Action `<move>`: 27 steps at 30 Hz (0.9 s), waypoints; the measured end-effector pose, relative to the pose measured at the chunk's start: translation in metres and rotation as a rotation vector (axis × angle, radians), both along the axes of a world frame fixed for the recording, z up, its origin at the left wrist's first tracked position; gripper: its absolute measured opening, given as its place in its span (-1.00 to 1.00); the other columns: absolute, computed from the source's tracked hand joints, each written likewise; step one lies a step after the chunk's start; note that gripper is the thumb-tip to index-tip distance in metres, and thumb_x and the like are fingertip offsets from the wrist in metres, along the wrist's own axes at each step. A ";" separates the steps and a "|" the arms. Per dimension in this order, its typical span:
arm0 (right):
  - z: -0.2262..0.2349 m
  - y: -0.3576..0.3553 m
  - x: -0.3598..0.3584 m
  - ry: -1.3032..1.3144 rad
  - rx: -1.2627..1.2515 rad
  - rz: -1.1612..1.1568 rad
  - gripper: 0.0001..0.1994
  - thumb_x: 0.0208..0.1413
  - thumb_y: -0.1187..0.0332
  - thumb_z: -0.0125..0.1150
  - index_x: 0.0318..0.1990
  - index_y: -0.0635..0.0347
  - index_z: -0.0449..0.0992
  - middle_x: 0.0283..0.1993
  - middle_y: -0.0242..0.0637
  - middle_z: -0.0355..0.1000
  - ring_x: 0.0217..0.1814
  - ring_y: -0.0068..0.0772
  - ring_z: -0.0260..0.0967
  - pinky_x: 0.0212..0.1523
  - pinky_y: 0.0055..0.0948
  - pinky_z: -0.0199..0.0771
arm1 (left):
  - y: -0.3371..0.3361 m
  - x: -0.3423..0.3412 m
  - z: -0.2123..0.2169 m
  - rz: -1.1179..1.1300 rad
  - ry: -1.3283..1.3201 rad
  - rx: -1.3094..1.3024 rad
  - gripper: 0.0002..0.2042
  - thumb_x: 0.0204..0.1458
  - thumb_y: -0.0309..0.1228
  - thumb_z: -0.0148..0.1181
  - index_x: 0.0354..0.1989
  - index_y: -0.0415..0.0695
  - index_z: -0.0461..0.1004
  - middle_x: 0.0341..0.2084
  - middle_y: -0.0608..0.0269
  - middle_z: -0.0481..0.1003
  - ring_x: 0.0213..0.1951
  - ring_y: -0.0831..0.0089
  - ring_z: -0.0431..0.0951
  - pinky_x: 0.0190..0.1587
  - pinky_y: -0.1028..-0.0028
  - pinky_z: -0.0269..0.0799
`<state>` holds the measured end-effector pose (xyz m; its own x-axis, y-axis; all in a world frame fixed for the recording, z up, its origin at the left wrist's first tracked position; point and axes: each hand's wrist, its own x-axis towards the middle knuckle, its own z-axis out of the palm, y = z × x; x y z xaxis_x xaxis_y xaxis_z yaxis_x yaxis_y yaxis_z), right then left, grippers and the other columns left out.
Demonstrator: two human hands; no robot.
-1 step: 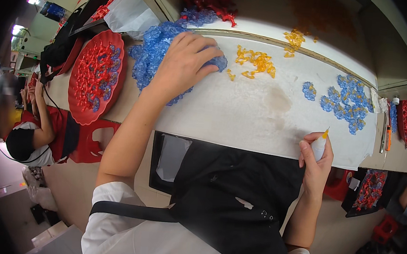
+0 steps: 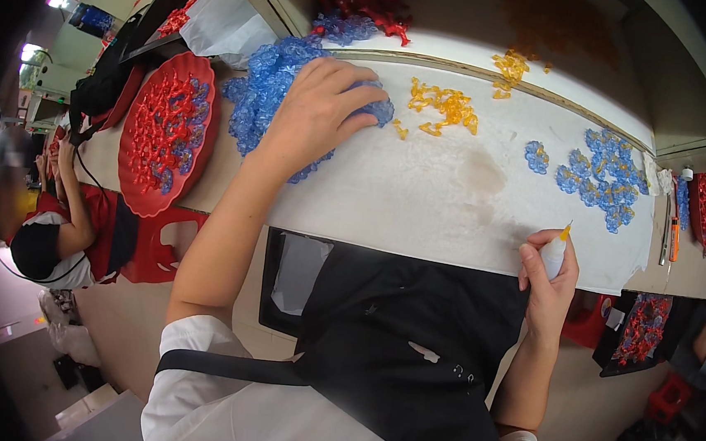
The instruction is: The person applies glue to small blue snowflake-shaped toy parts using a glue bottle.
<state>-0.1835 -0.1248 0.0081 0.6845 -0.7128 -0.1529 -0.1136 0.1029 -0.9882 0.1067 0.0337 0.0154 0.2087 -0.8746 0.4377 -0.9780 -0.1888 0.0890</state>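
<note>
My left hand [image 2: 320, 110] rests on a heap of clear blue plastic pieces [image 2: 277, 78], its fingers curved and apart over the right side. Blue pieces show beside the thumb; whether any are gripped is hard to see. Near the front edge of the white-covered table, my right hand [image 2: 549, 277] is closed around a white needle-tip squeeze bottle [image 2: 552, 257], its yellow tip pointing up. Small yellow plastic pieces [image 2: 453, 108] lie scattered to the right of my left hand. Farther right are several blue flower-shaped pieces with yellow parts [image 2: 601, 178].
A red scalloped tray [image 2: 129, 174] of red and blue pieces stands left. Behind the table runs a shelf ledge [image 2: 432, 61] with more pieces. An orange-handled tool [image 2: 674, 242] lies at the right. Another person [image 2: 53, 234] sits at the left. A black tray [image 2: 279, 318] is below the table.
</note>
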 end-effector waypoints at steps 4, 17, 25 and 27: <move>0.000 -0.001 -0.002 0.007 0.003 -0.016 -0.90 0.00 0.55 0.15 -0.34 0.23 0.36 -0.51 -0.48 0.24 -0.64 -0.79 0.07 -0.67 -0.74 0.05 | -0.001 -0.014 0.006 -0.152 -0.021 -0.139 -0.79 -0.26 -0.44 0.26 -0.35 -0.06 0.55 -0.28 0.28 0.46 -0.17 0.24 0.42 -0.06 0.30 0.30; -0.009 0.001 0.017 -0.185 -0.114 0.143 -0.64 0.09 0.45 0.06 0.04 0.37 0.24 -0.09 -0.16 0.23 -0.23 -0.40 0.36 -0.35 -0.52 0.48 | 0.003 -0.117 -0.011 0.037 0.581 -0.054 -0.63 -0.25 -0.41 0.28 -0.16 -0.10 0.47 -0.22 0.24 0.39 -0.17 0.30 0.38 -0.10 0.36 0.24; -0.015 -0.004 0.013 -0.366 0.067 0.051 -0.66 -0.09 0.53 0.24 -0.12 0.33 0.35 -0.19 -0.13 0.30 -0.26 -0.37 0.38 -0.34 -0.49 0.48 | -0.012 -0.112 -0.016 -0.033 0.580 0.003 -0.64 -0.19 -0.56 0.21 -0.11 -0.14 0.46 -0.19 0.27 0.41 -0.16 0.31 0.39 -0.04 0.41 0.16; -0.016 -0.006 0.018 -0.453 0.092 0.048 -0.68 -0.15 0.54 0.28 -0.19 0.31 0.36 -0.22 -0.14 0.32 -0.29 -0.40 0.37 -0.35 -0.51 0.46 | -0.009 -0.101 -0.021 -0.156 0.633 -0.061 -0.64 -0.18 -0.57 0.20 -0.12 -0.12 0.47 -0.19 0.27 0.41 -0.17 0.30 0.39 -0.05 0.42 0.18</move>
<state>-0.1655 -0.1309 -0.0079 0.7287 -0.6763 0.1078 0.3205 0.1976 -0.9264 0.0060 0.0243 -0.0060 0.3147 -0.8930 0.3219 -0.7484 -0.0249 0.6627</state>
